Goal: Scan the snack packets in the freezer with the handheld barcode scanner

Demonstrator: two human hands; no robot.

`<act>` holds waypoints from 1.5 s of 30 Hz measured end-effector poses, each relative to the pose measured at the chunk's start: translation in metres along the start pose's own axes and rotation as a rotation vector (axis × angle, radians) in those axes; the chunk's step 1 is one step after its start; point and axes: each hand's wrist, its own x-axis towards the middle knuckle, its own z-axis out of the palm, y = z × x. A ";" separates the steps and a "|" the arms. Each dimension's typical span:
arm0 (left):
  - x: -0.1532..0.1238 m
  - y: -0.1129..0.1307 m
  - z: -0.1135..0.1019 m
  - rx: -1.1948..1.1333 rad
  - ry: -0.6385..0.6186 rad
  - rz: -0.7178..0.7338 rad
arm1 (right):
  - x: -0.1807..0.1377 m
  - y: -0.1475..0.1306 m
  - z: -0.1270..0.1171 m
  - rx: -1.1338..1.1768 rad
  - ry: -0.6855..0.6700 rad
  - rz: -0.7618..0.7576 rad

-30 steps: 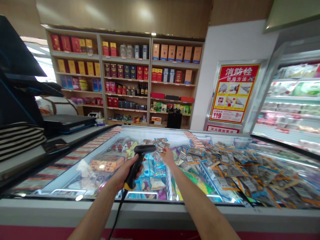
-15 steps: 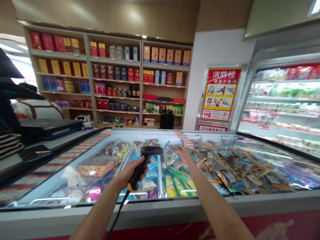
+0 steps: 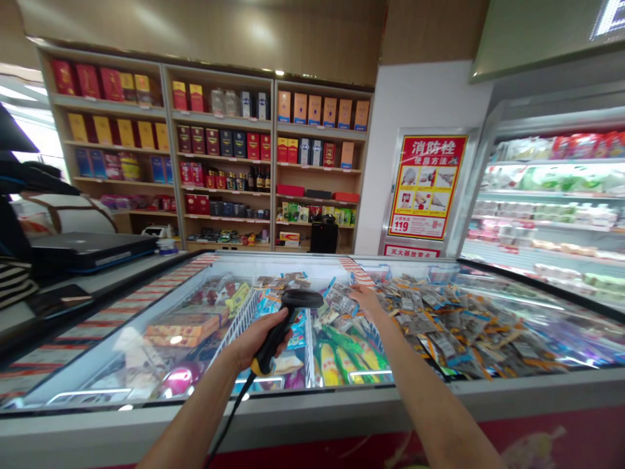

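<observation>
Left hand point(image 3: 258, 337) curls round a tilted scanner point(image 3: 299, 299) while the outstretched right hand point(image 3: 365, 299) pinches a packet point(image 3: 340, 299)

Black-and-yellow pistol-shaped plastic scanner point(image 3: 288, 320) held in left fingers point(image 3: 284, 341) over pale glass-topped chest freezer point(image 3: 322, 405). Flat grey-and-blue plastic packet point(image 3: 339, 297) held by right fingers point(image 3: 358, 293), right of scanner. Grey-and-orange plastic packets point(image 3: 449, 326) heaped farther right on freezer. Tall brown wooden shelves point(image 3: 317, 178) set behind freezer; red rectangular poster point(image 3: 424, 185) mounted right of shelves.
</observation>
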 end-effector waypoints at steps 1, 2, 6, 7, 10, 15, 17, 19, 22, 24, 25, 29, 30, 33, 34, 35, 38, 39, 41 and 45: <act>0.000 0.000 0.000 0.001 0.004 0.002 | 0.000 0.000 -0.001 -0.001 -0.007 0.009; 0.001 -0.001 0.001 0.000 0.015 0.005 | 0.000 0.001 -0.002 -0.005 -0.011 0.021; 0.003 -0.002 0.001 -0.022 0.066 0.011 | -0.002 0.004 -0.002 -0.042 -0.013 0.047; 0.004 -0.002 0.001 -0.027 0.067 0.011 | -0.002 0.005 -0.002 -0.063 -0.015 0.045; 0.007 -0.003 -0.001 -0.037 0.049 0.022 | 0.001 0.012 -0.002 -0.197 -0.003 0.001; 0.008 -0.003 -0.007 -0.031 0.052 0.044 | 0.013 0.021 -0.004 -0.577 0.108 -0.114; 0.007 -0.002 -0.011 -0.029 0.065 0.051 | 0.019 0.023 -0.005 -0.659 0.177 -0.162; 0.006 -0.002 -0.019 -0.029 0.069 0.056 | 0.023 0.024 -0.007 -0.688 0.239 -0.210; 0.005 -0.003 -0.035 -0.035 0.103 0.080 | 0.025 0.022 -0.011 -0.763 0.320 -0.220; 0.003 -0.004 -0.046 -0.041 0.129 0.108 | 0.024 0.018 -0.011 -0.875 0.392 -0.197; 0.003 -0.004 -0.052 -0.046 0.132 0.117 | 0.023 0.015 -0.010 -0.925 0.429 -0.191; 0.002 -0.005 -0.065 -0.078 0.107 0.126 | 0.021 0.002 0.012 -0.957 0.410 -0.272; 0.002 -0.006 -0.066 -0.085 0.106 0.129 | 0.022 -0.001 0.023 -0.954 0.360 -0.285; 0.005 -0.008 -0.067 -0.087 0.115 0.141 | 0.024 -0.002 0.066 -0.959 0.124 -0.282; 0.006 -0.009 -0.068 -0.084 0.116 0.143 | 0.024 -0.001 0.082 -0.963 0.032 -0.297; 0.007 -0.010 -0.068 -0.080 0.115 0.144 | 0.023 0.001 0.097 -0.970 -0.055 -0.319; 0.008 -0.011 -0.069 -0.072 0.116 0.144 | 0.020 0.010 0.132 -1.015 -0.217 -0.362; 0.009 -0.010 -0.069 -0.070 0.117 0.141 | 0.018 0.013 0.139 -1.037 -0.249 -0.364; 0.008 -0.009 -0.069 -0.065 0.126 0.136 | 0.015 0.016 0.143 -1.066 -0.301 -0.373; 0.007 -0.008 -0.067 -0.075 0.109 0.133 | 0.011 0.018 0.117 -0.963 -0.361 -0.450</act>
